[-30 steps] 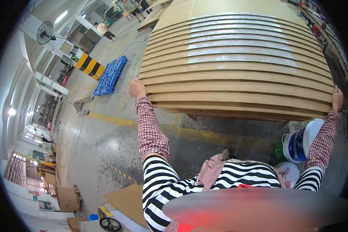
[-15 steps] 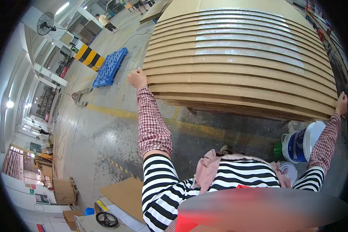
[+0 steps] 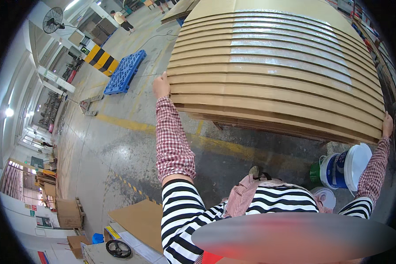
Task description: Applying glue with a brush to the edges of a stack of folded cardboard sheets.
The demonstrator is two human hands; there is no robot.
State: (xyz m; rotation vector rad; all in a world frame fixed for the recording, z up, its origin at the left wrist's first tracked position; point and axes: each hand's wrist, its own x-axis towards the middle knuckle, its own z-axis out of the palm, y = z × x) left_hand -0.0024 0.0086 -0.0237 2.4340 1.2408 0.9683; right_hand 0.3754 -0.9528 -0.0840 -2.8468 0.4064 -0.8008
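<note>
A large stack of staggered brown cardboard sheets (image 3: 273, 66) fills the upper middle, some with shiny tape strips. My left hand (image 3: 161, 86) grips the left edge of a lower sheet in the stack. My right hand (image 3: 387, 124) holds the right edge of the bottom sheets at the far right. Both arms, in red checked sleeves over striped ones, are spread wide across the stack.
A white and blue bucket (image 3: 345, 167) and a green container stand on the concrete floor by my right arm. A blue pallet (image 3: 124, 71) lies at upper left near a yellow-black striped barrier (image 3: 100, 59). Loose cardboard (image 3: 138, 222) and boxes sit lower left. People stand far off.
The view has tilted; my left hand has slid slightly along the left edge of the stack, and my right hand sits lower on the right edge.
</note>
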